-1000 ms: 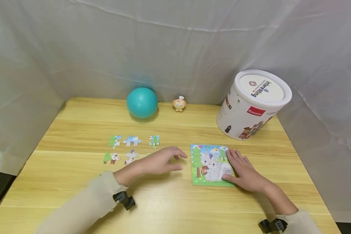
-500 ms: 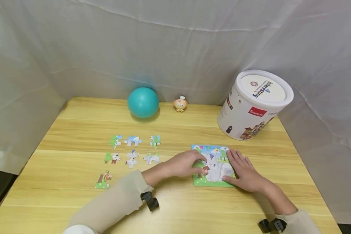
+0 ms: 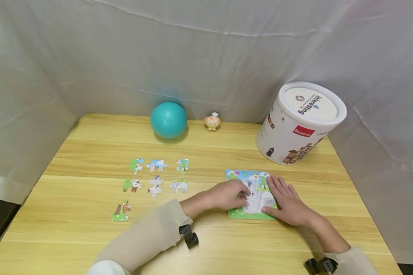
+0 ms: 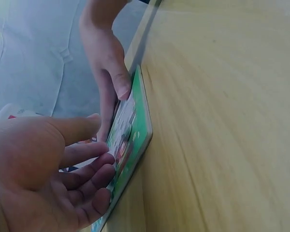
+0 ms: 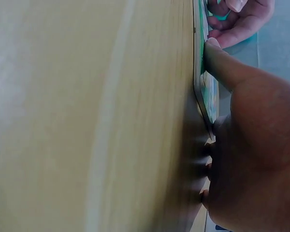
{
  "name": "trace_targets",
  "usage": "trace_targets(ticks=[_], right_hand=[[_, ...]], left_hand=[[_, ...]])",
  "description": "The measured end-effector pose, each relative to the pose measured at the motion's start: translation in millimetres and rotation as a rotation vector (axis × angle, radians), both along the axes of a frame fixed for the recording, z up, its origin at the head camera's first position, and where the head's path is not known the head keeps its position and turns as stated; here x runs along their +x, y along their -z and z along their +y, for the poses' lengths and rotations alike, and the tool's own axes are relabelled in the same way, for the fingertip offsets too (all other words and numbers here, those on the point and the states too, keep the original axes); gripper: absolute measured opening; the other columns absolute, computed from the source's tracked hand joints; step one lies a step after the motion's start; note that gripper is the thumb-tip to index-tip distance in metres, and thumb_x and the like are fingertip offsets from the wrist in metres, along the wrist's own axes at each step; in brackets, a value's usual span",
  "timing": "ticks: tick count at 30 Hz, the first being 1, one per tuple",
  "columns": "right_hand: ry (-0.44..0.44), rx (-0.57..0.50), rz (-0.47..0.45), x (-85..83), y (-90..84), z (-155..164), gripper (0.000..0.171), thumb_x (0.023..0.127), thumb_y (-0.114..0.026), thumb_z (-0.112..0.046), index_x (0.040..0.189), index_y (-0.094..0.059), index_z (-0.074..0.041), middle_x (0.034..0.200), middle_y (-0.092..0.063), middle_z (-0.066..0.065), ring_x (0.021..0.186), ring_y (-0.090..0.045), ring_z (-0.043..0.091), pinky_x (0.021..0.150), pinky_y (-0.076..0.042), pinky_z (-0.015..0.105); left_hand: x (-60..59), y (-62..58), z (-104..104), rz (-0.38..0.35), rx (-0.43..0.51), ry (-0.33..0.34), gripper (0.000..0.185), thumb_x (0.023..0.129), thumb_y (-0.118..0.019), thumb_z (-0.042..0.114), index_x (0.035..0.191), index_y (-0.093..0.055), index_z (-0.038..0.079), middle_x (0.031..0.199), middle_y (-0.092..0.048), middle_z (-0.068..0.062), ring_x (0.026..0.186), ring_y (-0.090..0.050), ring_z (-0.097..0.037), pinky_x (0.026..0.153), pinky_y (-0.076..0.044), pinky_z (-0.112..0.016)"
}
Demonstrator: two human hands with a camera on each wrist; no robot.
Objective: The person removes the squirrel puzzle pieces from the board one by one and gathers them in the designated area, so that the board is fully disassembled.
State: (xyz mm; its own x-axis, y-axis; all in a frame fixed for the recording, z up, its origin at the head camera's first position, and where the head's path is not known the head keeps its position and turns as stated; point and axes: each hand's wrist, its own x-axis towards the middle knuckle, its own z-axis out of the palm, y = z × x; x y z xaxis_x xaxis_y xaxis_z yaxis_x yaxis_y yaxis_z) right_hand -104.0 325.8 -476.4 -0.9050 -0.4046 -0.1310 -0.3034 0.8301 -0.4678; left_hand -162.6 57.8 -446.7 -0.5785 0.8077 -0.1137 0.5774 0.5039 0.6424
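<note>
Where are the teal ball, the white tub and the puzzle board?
teal ball point(image 3: 168, 120), head view, middle of its front.
white tub point(image 3: 289, 135), head view, side wall.
puzzle board point(image 3: 249, 176), head view, bare upper part.

On the white lid point(image 3: 311, 104) of the round tub point(image 3: 297, 124) we read the word "interesting" in dark letters, with a small round logo beside it too small for us to make out. On the tub's side we see a red label point(image 3: 303, 131) with white lettering that we cannot read for certain.
</note>
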Motion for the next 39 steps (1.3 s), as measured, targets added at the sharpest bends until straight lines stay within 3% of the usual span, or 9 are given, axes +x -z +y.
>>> trace_targets(ticks=[3,11,17,29,39], right_hand=[[0.004,-0.01,0.004,0.3,-0.9,-0.1,0.1,0.097,-0.063,-0.054,0.163,-0.006,-0.004,0.168,-0.003,0.025,0.153,0.003,0.046,0.119,0.008,0.062],[0.022,0.002,-0.034,0.3,-9.5,-4.6,0.101,0.095,-0.067,-0.051,0.162,-0.011,0.0,0.166,-0.005,0.028,0.152,0.001,0.049,0.116,0.002,0.069],[0.013,-0.018,0.001,0.7,-6.0,-4.2,0.1,0.096,-0.066,-0.05,0.162,-0.011,0.0,0.165,-0.006,0.03,0.151,0.0,0.05,0.117,0.005,0.067],[0.013,0.012,-0.019,-1.7,5.0,2.2,0.101,0.097,-0.063,-0.053,0.164,-0.004,-0.006,0.168,-0.001,0.025,0.153,0.006,0.044,0.119,0.011,0.06],[0.036,0.047,-0.074,-0.8,-10.4,-5.6,0.1,0.097,-0.064,-0.052,0.162,-0.007,-0.001,0.167,-0.001,0.026,0.152,0.004,0.047,0.117,0.003,0.068]], left_hand=[[1.0,0.6,4.2,-0.015,-0.004,0.007,0.03,0.097,-0.071,0.021,0.124,-0.072,0.006,0.109,-0.069,0.0,0.092,-0.059,-0.005,0.083,-0.046,-0.015],[2.5,1.6,9.5,-0.031,-0.017,0.005,0.029,0.097,-0.071,0.017,0.124,-0.071,0.007,0.101,-0.067,0.005,0.087,-0.056,-0.002,0.08,-0.045,-0.014],[-1.0,3.9,10.4,-0.065,0.015,-0.003,0.028,0.098,-0.067,0.01,0.125,-0.07,0.004,0.091,-0.062,0.007,0.08,-0.052,-0.003,0.076,-0.043,-0.013],[-3.8,6.1,13.3,-0.107,0.049,-0.008,0.01,0.098,-0.069,0.009,0.105,-0.076,0.009,0.085,-0.061,0.011,0.075,-0.052,0.0,0.072,-0.043,-0.012],[-4.3,3.9,13.6,-0.095,0.023,0.011,0.011,0.098,-0.069,0.013,0.107,-0.075,0.011,0.085,-0.061,0.011,0.075,-0.052,0.0,0.071,-0.043,-0.013]])
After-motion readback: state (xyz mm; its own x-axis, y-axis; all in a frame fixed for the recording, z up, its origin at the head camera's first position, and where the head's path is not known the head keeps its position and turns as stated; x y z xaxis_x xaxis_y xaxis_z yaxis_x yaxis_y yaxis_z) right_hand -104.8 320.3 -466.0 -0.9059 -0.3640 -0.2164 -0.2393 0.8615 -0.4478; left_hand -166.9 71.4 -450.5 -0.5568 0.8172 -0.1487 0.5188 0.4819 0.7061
